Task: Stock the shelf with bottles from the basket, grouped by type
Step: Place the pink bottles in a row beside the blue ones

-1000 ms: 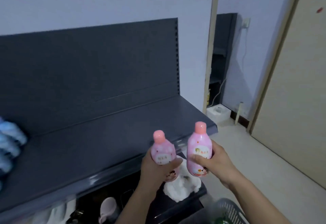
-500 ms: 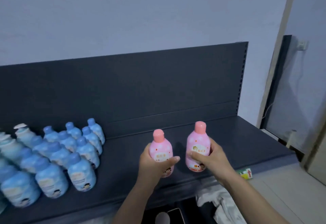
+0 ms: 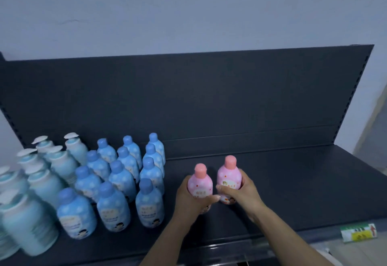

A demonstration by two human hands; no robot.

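Note:
My left hand (image 3: 189, 199) grips a pink bottle (image 3: 200, 184) with a salmon cap, held upright. Close beside it on the right, my right hand (image 3: 243, 190) grips a second pink bottle (image 3: 229, 176) of the same kind. Both bottles are over the middle of the dark grey shelf (image 3: 293, 181), just right of the blue bottles; whether they touch the shelf I cannot tell. Several blue-capped blue bottles (image 3: 125, 179) stand in rows on the shelf's left half. Further left stand several pale teal bottles (image 3: 45, 181) with white caps. The basket is out of view.
The shelf's dark back panel (image 3: 209, 98) rises behind everything, against a pale wall. A green and yellow label (image 3: 359, 233) is stuck on the shelf's front edge at the right. The right half of the shelf surface holds nothing.
My view has swung left along the shelf, bringing more blue and teal bottles into sight. Both hands carried the pink bottles forward over the shelf, nearer the blue rows.

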